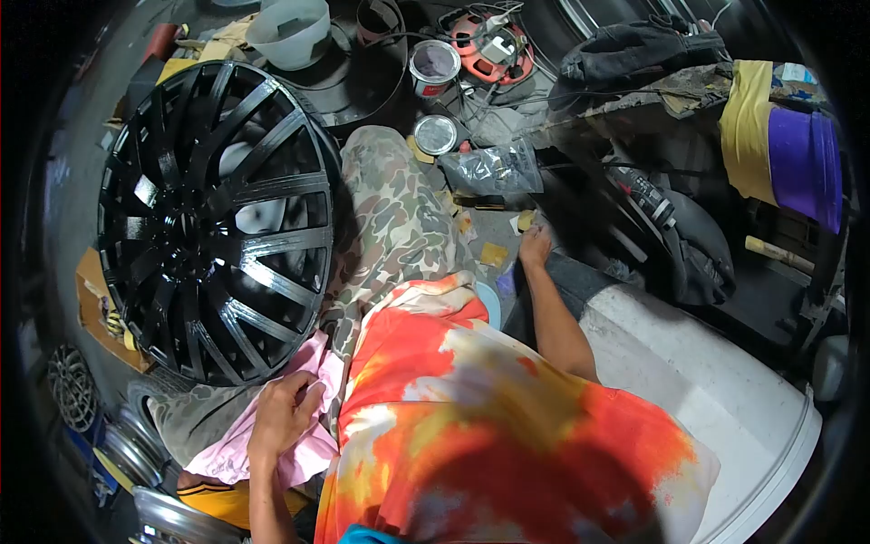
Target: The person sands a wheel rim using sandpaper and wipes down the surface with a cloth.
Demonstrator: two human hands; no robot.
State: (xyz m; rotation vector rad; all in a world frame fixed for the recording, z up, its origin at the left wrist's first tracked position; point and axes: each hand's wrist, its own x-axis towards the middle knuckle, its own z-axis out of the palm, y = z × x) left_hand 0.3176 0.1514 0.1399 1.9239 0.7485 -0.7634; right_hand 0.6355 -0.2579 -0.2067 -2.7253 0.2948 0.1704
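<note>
A glossy black multi-spoke wheel rim [240, 195] leans upright against my camouflage-clad leg on the left. My left hand [288, 408] lies below its lower edge, with fingers curled into a pink cloth [308, 453] draped over my lap. My right hand [535, 245] reaches down to the floor past my other knee, its fingers drawn together. A small pale yellowish piece [526, 220] is at its fingertips; whether it is gripped, I cannot make out. A yellow sandpaper-like square [493, 255] lies on the floor close by.
Beyond my knee stand an open paint can [435, 68], a round lid [435, 134] and a clear plastic bag [494, 168]. A red cable reel [494, 50] has tangled cords. A white bucket [707, 390] lies at right; a purple bucket [805, 163] hangs beyond. Metal rims [131, 449] are lower left.
</note>
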